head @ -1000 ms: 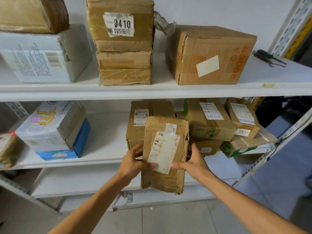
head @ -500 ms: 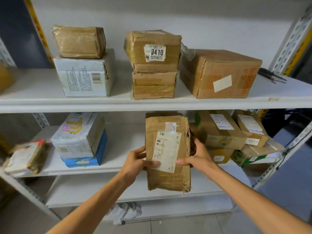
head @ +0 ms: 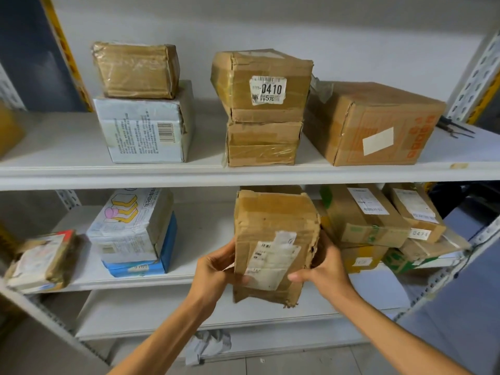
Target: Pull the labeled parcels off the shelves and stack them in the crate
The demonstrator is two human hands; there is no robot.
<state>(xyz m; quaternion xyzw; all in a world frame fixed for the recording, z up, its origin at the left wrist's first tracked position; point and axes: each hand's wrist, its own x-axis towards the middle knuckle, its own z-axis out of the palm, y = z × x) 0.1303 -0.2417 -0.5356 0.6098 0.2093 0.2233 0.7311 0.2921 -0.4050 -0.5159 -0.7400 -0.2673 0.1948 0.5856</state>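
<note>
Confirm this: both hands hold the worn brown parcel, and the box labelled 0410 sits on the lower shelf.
Wrong shelf. The left hand and right hand do hold the worn parcel, but the box labelled 0410 sits on the upper shelf, atop another brown box. The head view shows it.
</note>
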